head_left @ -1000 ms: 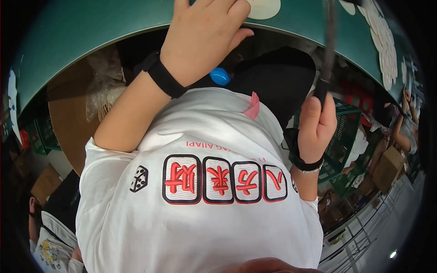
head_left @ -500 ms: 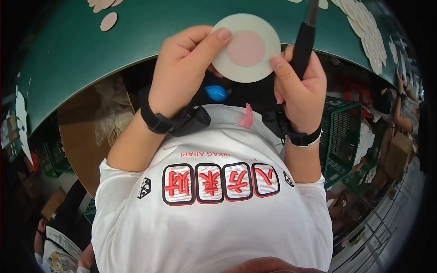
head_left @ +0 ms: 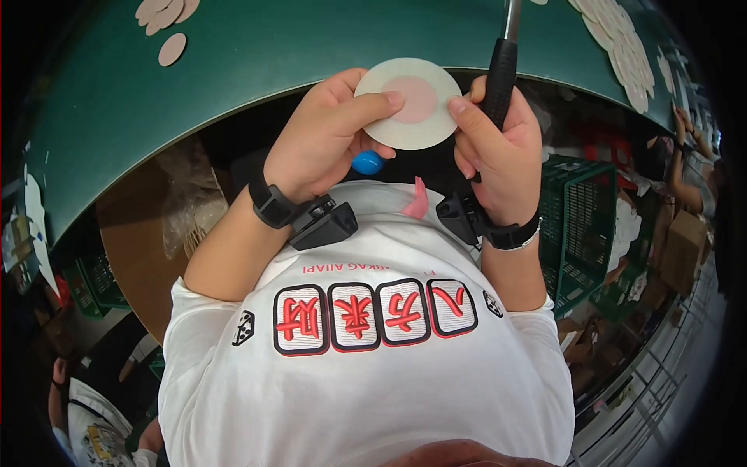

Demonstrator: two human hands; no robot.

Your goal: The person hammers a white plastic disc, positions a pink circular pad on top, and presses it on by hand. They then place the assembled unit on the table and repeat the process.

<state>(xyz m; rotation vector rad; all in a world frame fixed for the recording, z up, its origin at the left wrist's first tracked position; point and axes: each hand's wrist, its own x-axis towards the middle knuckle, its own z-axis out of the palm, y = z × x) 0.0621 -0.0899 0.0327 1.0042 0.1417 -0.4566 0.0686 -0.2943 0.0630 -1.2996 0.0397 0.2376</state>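
A thin, pale greenish-white disc (head_left: 412, 138) is held up just off the near edge of the green table. A smaller pink circle (head_left: 419, 103) shows at its middle; whether it is a loose piece or part of the disc I cannot tell. My left hand (head_left: 319, 132) grips the disc from the left, its thumb tip on the pink circle and its fingers beneath. My right hand (head_left: 502, 148) has its thumb on the disc's right rim. Its fingers also wrap a tool with a black ribbed handle (head_left: 499, 78) and a metal shaft, whose far end is out of view.
The green table (head_left: 272, 47) curves ahead. Pinkish discs (head_left: 172, 50) lie at its far left, many overlapping pale discs (head_left: 626, 62) at its right. A blue rounded object (head_left: 367, 162) is below my hands. Green crates (head_left: 576, 226) stand at right; other people are at both sides.
Both hands have come down and nearer to my body with the disc, which is more tilted. My left thumb has slid inward from the rim onto the pink circle.
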